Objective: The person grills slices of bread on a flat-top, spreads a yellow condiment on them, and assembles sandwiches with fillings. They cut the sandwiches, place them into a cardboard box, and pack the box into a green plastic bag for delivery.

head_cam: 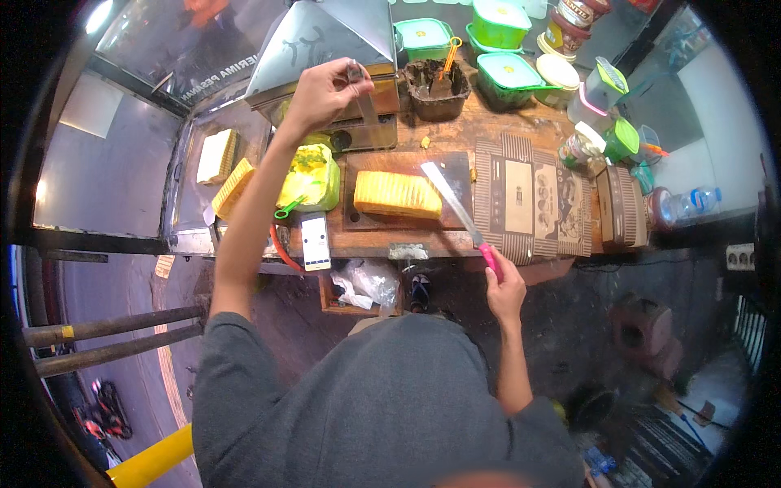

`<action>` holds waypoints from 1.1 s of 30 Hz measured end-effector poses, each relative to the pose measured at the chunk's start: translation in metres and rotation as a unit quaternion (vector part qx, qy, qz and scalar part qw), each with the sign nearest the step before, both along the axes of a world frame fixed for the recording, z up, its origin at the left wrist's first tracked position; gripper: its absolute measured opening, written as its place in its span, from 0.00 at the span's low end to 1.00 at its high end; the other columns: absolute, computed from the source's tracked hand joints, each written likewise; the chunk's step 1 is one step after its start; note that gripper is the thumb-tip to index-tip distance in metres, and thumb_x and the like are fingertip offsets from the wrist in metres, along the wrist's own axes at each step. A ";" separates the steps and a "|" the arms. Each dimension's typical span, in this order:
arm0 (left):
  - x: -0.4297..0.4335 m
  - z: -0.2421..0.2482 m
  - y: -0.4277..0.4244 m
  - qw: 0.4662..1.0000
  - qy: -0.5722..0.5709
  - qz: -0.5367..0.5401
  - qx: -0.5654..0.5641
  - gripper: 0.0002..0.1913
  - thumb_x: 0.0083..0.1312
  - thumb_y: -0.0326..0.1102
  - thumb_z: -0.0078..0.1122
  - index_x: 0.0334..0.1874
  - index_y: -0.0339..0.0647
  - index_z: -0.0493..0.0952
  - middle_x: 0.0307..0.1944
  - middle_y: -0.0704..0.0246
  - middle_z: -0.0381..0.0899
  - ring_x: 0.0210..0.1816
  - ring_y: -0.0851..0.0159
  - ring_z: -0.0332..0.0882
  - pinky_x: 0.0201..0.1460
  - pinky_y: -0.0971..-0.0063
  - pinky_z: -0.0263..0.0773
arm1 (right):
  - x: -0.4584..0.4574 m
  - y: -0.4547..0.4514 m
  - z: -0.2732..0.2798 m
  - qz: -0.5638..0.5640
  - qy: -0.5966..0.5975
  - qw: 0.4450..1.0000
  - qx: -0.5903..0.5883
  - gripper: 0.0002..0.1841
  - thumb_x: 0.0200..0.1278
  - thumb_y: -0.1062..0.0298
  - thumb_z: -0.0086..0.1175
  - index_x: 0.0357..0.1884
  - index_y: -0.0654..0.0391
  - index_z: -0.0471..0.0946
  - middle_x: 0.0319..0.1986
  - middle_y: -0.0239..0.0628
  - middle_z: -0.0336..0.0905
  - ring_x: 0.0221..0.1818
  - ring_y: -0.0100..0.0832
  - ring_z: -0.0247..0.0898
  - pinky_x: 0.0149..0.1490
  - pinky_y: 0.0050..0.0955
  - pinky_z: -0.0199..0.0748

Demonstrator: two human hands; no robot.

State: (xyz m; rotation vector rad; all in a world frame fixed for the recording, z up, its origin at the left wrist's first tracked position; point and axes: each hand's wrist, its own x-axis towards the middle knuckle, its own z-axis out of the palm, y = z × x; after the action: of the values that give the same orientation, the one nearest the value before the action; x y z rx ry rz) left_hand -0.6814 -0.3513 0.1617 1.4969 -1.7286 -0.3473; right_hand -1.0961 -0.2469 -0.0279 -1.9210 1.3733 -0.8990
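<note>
My left hand (329, 91) is raised in front of a metal hood (326, 36), its fingers closed on a small metal handle whose exact kind I cannot tell. In my right hand (506, 287) is the pink handle of a long knife (454, 198). The blade slants up and left over the right part of a dark cutting board (403, 161), its tip just beyond the loaf's right end. On that board lies a yellow loaf of bread (396, 194) with a ridged top. Left of the board stands a tub of yellow spread (311, 177) with a green-handled utensil.
More bread (216, 155) lies at the left. A phone (315, 241) rests at the front edge. Behind are a brown-smeared tub (436, 91) with an orange-handled utensil and several lidded containers (509, 70). Unfolded cardboard boxes (531, 201) lie right of the board. An open drawer (360, 310) juts out below.
</note>
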 end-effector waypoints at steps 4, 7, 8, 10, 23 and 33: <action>-0.036 -0.005 0.026 0.908 0.356 -0.031 -0.221 0.09 0.72 0.38 0.50 0.45 0.39 0.69 0.32 0.69 0.73 0.23 0.72 0.71 0.25 0.79 0.69 | -0.024 0.009 -0.011 -0.032 -0.125 0.978 0.164 0.16 0.64 0.70 0.55 0.54 0.60 0.77 0.36 0.35 0.81 0.33 0.27 0.77 0.39 0.25 0.73; -0.068 -0.026 0.043 0.844 0.431 0.008 -0.320 0.12 0.76 0.44 0.42 0.42 0.41 0.64 0.32 0.69 0.65 0.19 0.75 0.63 0.19 0.83 0.59 | -0.043 0.025 -0.015 -0.030 -0.220 0.925 0.310 0.16 0.65 0.70 0.56 0.54 0.60 0.73 0.30 0.29 0.75 0.28 0.16 0.71 0.32 0.13 0.66; -0.076 -0.035 0.047 0.858 0.400 -0.024 -0.321 0.13 0.75 0.45 0.43 0.42 0.41 0.64 0.32 0.69 0.65 0.19 0.76 0.62 0.19 0.84 0.58 | -0.048 0.031 -0.015 -0.031 -0.240 0.911 0.333 0.16 0.65 0.70 0.56 0.54 0.60 0.73 0.29 0.29 0.75 0.28 0.16 0.70 0.31 0.14 0.65; -0.092 -0.058 0.048 0.875 0.377 -0.043 -0.299 0.15 0.75 0.48 0.42 0.40 0.41 0.63 0.31 0.70 0.65 0.19 0.78 0.61 0.18 0.85 0.56 | -0.055 0.040 -0.011 -0.020 -0.276 0.890 0.363 0.16 0.65 0.71 0.56 0.54 0.60 0.71 0.30 0.29 0.75 0.27 0.18 0.71 0.30 0.17 0.65; -0.080 -0.117 0.014 0.868 0.493 -0.057 -0.012 0.32 0.72 0.63 0.37 0.18 0.41 0.64 0.13 0.73 0.59 0.15 0.74 0.56 0.19 0.79 0.50 | 0.049 0.011 0.035 0.154 0.144 0.972 -0.108 0.10 0.62 0.55 0.58 0.39 0.48 0.82 0.25 0.36 0.77 0.25 0.40 0.77 0.29 0.35 0.74; -0.080 -0.118 -0.012 0.853 0.521 -0.008 -0.004 0.32 0.68 0.65 0.44 0.15 0.45 0.60 0.11 0.75 0.55 0.13 0.74 0.51 0.16 0.78 0.42 | 0.122 -0.032 0.012 0.198 0.198 0.943 -0.181 0.14 0.63 0.55 0.56 0.33 0.57 0.75 0.22 0.41 0.77 0.23 0.43 0.77 0.27 0.41 0.73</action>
State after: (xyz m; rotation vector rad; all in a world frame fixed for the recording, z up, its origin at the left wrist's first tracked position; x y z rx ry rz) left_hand -0.7616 -0.3633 0.0439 0.9501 -0.8443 -0.9493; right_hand -0.9741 -0.2787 -0.0162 -2.6534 1.0054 -0.6146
